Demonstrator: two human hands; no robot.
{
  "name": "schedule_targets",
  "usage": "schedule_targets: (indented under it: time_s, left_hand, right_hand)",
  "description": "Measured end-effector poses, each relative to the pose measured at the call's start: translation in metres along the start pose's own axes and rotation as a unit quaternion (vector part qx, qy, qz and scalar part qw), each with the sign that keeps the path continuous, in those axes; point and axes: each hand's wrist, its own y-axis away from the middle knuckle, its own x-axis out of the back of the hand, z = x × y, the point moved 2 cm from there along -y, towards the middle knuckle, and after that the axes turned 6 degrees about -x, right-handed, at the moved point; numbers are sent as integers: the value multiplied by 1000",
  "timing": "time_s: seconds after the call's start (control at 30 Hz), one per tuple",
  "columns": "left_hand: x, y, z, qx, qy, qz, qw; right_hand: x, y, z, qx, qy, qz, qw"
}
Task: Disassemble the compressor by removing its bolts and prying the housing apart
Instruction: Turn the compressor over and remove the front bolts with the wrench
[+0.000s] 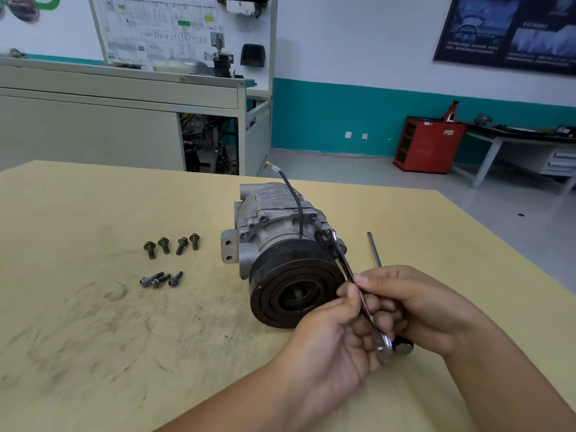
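Left hand [333, 335], right hand [417, 307] both grip wrench [345, 265] low end. Long axis runs ahead-left of hands to bolt [327, 232] on compressor [277, 226] (right thumb farthest up shaft).

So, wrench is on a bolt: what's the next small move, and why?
Probably turn the wrench to loosen the bolt its far end sits on: left hand and right hand grip it, while seven bolts already lie on the table.

I see the compressor [274, 226] in dull grey cast metal, its pulley [296, 285] matt black; the wrench [344, 265] glossy polished metal; the bolts [164, 245] dark metal; the table [93, 307] matt, smudged.
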Motion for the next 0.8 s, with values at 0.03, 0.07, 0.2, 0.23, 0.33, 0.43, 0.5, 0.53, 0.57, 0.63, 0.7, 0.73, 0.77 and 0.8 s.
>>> schedule_targets:
  time_s: [0.03, 0.07, 0.2, 0.23, 0.33, 0.43, 0.5, 0.53, 0.57, 0.63, 0.7, 0.73, 0.77, 0.8]
  left_hand:
    - [0, 0, -1, 2, 0, 3, 1000]
    - [1, 0, -1, 3, -1, 6, 1000]
    - [1, 0, -3, -2, -1, 1, 1000]
    - [1, 0, -4, -11, -11, -2, 1000]
    - [0, -2, -8, -34, -62, -6, 997]
    - [2, -1, -11, -48, -110, -13, 993]
    - [5, -1, -12, -45, -120, -11, 992]
    - [6, -1, -11, -45, -119, -9, 992]
    - [7, -2, -9, -47, -116, -6, 992]
    - [5, -3, -6, -53, -108, -3, 993]
    - [3, -3, -3, -55, -110, -10, 992]
    - [3, -4, -3, -53, -115, -14, 992]
    - [3, -4, -3, -51, -118, -16, 992]
    - [3, -4, -2, -47, -116, -18, 992]
  right_hand:
    - [1, 0, 1, 3, 3, -9, 1000]
    - [1, 0, 1, 1, -3, -10, 1000]
    - [-3, -2, 2, -15, -42, -3, 999]
    - [-3, -2, 2, -16, -60, -6, 998]
    - [-4, -1, 1, -13, -107, 1, 994]
    - [-3, -1, 1, 3, -89, 57, 994]
    - [0, 0, 0, 21, -70, 95, 993]
    - [2, 1, -1, 25, -69, 109, 991]
    - [4, 1, -1, 26, -74, 116, 990]
    - [4, 2, -2, 27, -75, 116, 990]
    - [2, 1, -1, 30, -60, 115, 991]
    - [1, 1, 0, 32, -56, 115, 991]
    - [1, 0, 1, 31, -54, 114, 992]
    - [0, 0, 1, 29, -50, 110, 992]
